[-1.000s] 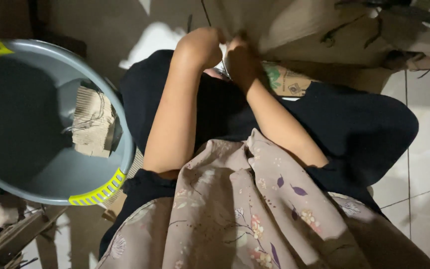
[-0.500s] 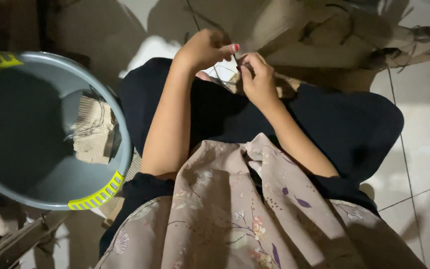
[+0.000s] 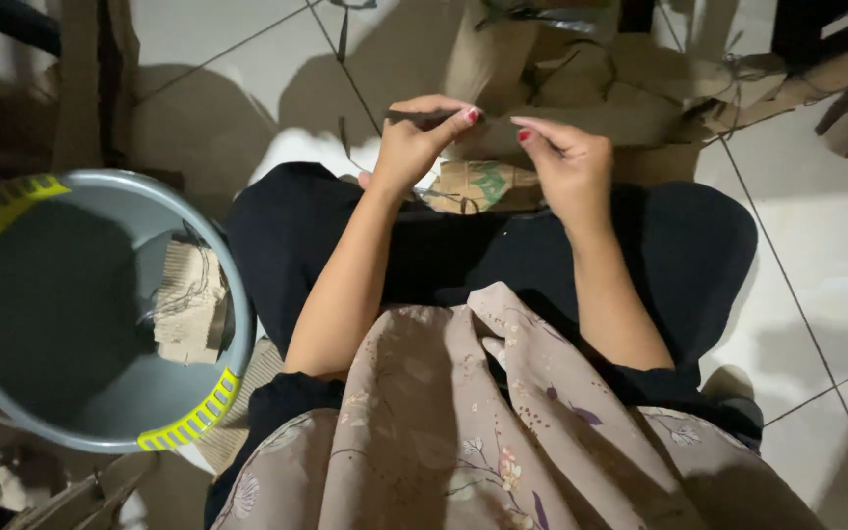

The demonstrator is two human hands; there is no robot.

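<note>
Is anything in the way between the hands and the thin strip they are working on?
Nothing visible. The left hand pinches one end of the thin dark strip between its fingertips, and the right hand has its fingertips at the other end, above the lap.

A thin dark strip is up in front of the person, level, running left to right, pinched at its left part by the left hand. Thumb and fingers close on it, red nails showing. The strip's right end points toward the right hand, whose fingertips sit just beside it; whether they touch it is hard to tell. It looks flat and narrow, brownish grey, like a peeled sliver of cardboard. Below the hands, on the dark lap, lies a brown cardboard piece with a green print, flat, slightly crumpled, between the two wrists, its near edge against the black cloth.
</note>
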